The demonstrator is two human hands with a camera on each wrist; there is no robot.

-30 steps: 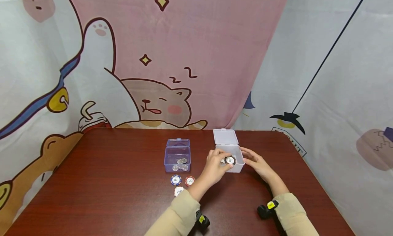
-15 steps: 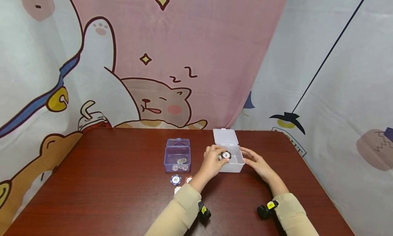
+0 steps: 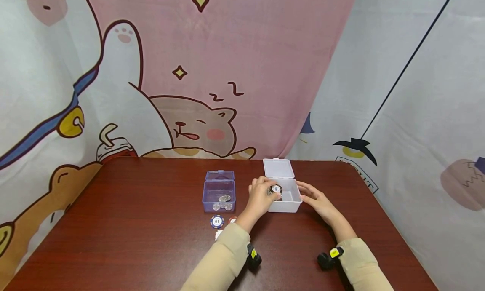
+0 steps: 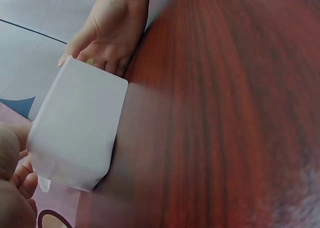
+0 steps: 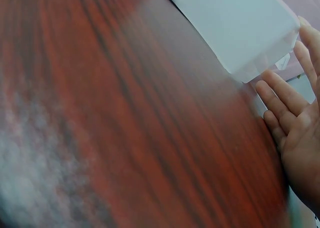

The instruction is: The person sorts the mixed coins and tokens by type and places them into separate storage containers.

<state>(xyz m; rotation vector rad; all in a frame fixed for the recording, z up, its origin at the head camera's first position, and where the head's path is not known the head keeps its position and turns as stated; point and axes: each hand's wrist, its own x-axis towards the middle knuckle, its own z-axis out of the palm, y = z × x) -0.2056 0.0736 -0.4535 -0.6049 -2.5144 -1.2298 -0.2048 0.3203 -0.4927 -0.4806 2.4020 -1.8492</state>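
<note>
A white plastic box (image 3: 285, 206) stands at the back right of the table with its lid (image 3: 278, 168) tipped back. At its left wall, my left hand (image 3: 260, 197) pinches a black poker chip (image 3: 276, 189) over the inside; a little more chip edge shows beside it. In the left wrist view that hand (image 4: 11, 175) lies at the box's edge and the chip is hidden behind the wall. My right hand (image 3: 318, 201) steadies the box's right side, thumb at the rim and fingers (image 5: 285, 95) fairly straight along the outer wall.
Left of the white box is a clear blue box (image 3: 218, 190), lid up, with several silvery coin-like discs (image 3: 223, 202) inside. In front lie a blue chip (image 3: 217, 221), a red chip (image 3: 232, 220) and a white chip (image 3: 218, 234), the latter two partly covered by my left arm.
My left hand has shifted left and slightly back with the black chip, from the box's middle to its left wall. My right hand has stayed in place.
</note>
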